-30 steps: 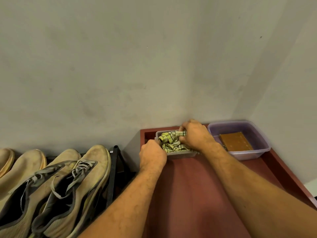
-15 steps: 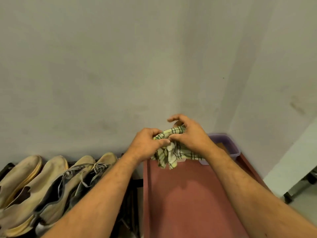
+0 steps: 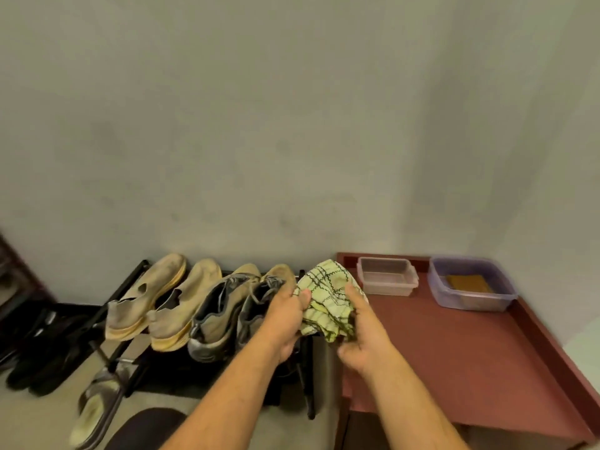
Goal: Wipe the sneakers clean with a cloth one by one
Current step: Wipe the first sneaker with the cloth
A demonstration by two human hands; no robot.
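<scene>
Against the grey wall (image 3: pixel 292 125) stand two pieces of furniture side by side: a red-brown table (image 3: pixel 470 352) with a raised rim on the right, and a black metal shoe rack (image 3: pixel 136 274) on the left.

On the rack's top tier sit four sneakers (image 3: pixel 181 303) in a row, toes toward the wall. The two on the left are tan slip-ons with yellowed soles. The two on the right are tan and grey with laces, the rightmost partly hidden behind the left hand.

Dark shoes (image 3: pixel 42 345) lie on the floor to the left of the rack; their details are too dim to make out.

At the far edge of the table rest two plastic containers, apart from each other: a purple tub (image 3: pixel 438 290) holding a flat brown object (image 3: pixel 467 282), and a smaller clear tub (image 3: pixel 386 280).

The checked yellow-green cloth (image 3: pixel 328 297) is held bunched in the air between both hands, over the gap where rack and table meet, just beside the rightmost sneaker.

The left hand (image 3: pixel 285 316) grips the cloth's left edge, thumb pressed on top. The right hand (image 3: pixel 363 332) clasps the right side, thumb on the fabric, remaining fingers curled beneath.
</scene>
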